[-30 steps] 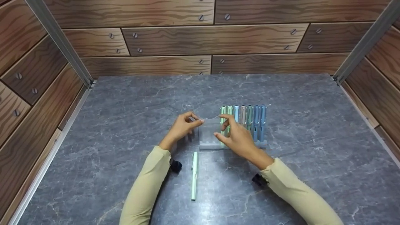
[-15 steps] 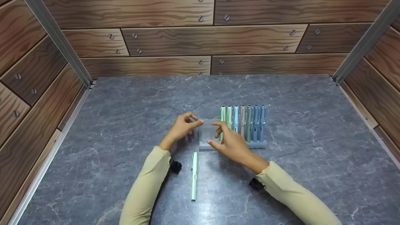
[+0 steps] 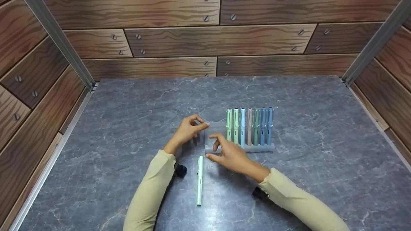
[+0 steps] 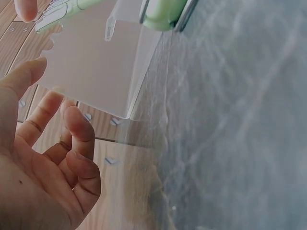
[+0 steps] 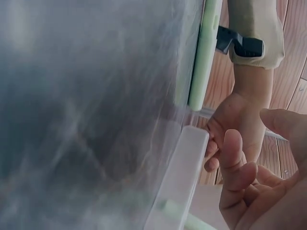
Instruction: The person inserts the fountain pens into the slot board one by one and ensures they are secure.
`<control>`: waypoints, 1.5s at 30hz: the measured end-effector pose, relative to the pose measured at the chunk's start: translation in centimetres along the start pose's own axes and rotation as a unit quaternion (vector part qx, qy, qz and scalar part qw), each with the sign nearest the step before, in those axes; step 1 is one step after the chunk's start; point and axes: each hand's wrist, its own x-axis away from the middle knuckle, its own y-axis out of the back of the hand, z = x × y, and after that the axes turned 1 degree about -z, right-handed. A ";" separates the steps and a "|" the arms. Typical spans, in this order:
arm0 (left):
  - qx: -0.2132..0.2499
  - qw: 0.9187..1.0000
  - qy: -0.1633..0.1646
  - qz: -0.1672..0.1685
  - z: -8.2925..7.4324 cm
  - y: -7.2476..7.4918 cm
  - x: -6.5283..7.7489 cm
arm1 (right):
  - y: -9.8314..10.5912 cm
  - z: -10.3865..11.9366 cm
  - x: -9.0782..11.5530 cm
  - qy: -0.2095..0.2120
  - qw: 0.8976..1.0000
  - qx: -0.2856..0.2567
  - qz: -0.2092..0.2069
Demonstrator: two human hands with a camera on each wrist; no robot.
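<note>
A clear plastic pen stand holds several pens in a row on its right side, running from light green to dark blue. My left hand pinches the stand's upper left corner between thumb and forefinger; the left wrist view shows the thumb at the notched edge. Over the stand's front left part hovers my right hand, fingers bent loosely and nothing between them. A light green pen lies on the table in front of the stand, close to the right thumb, clip end toward the stand.
The grey marbled table is bordered by wood-patterned walls at the back and sides. Metal posts rise at the back corners. Each wrist wears a dark camera.
My right hand has come left and toward me, from over the light green pens to the stand's front left. My left hand, the stand and the loose pen stay put.
</note>
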 end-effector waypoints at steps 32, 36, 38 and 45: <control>-0.005 1.000 0.001 0.000 0.2 0.0 -0.2 | -2.3 1.3 0.1 -0.046 0.986 -0.001 0.158; -0.005 1.000 0.000 0.001 0.2 0.0 -0.1 | -2.5 1.2 0.0 -0.047 0.985 0.003 0.166; -0.006 1.000 0.000 0.001 0.1 0.0 -0.1 | -2.5 1.2 0.0 -0.049 0.984 0.004 0.169; 0.001 1.000 0.002 0.007 0.1 0.0 -0.1 | -2.7 1.0 -0.1 -0.046 0.984 0.012 0.171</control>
